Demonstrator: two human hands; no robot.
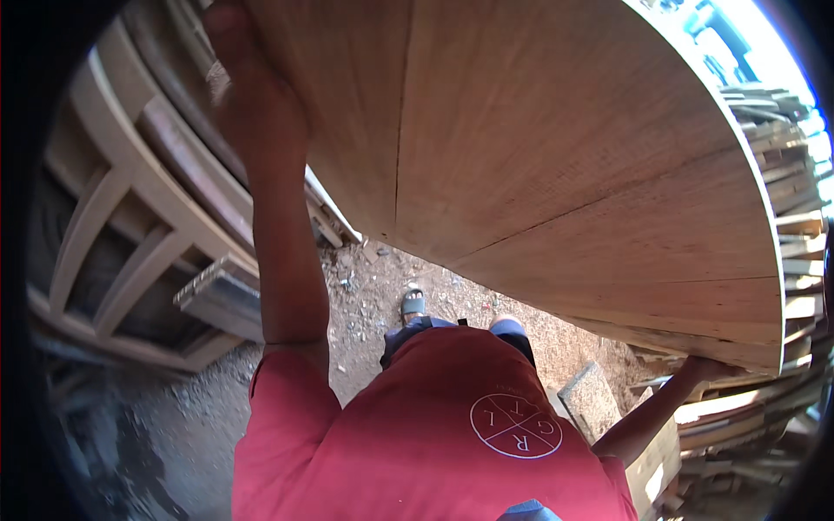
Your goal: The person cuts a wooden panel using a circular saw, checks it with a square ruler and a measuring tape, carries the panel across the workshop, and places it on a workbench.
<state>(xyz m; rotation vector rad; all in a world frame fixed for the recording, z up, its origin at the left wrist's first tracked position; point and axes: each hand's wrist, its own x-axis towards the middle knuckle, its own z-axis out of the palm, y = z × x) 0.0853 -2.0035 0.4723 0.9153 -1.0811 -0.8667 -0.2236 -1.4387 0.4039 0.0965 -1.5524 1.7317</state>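
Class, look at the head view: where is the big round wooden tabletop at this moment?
The round wooden tabletop fills the upper right of the head view, held up between the left hand at its upper edge and the right hand under its lower rim.

Left hand [239,61] grips the round wooden tabletop [556,165] at its upper edge; right hand [708,369] supports its lower rim.

Round wooden panel [556,165] as landmark: left hand [248,78] gripping at its upper left edge, right hand [708,369] supporting beneath its lower right; wooden frames [130,226] standing left, stacked slats [795,217] lying right.
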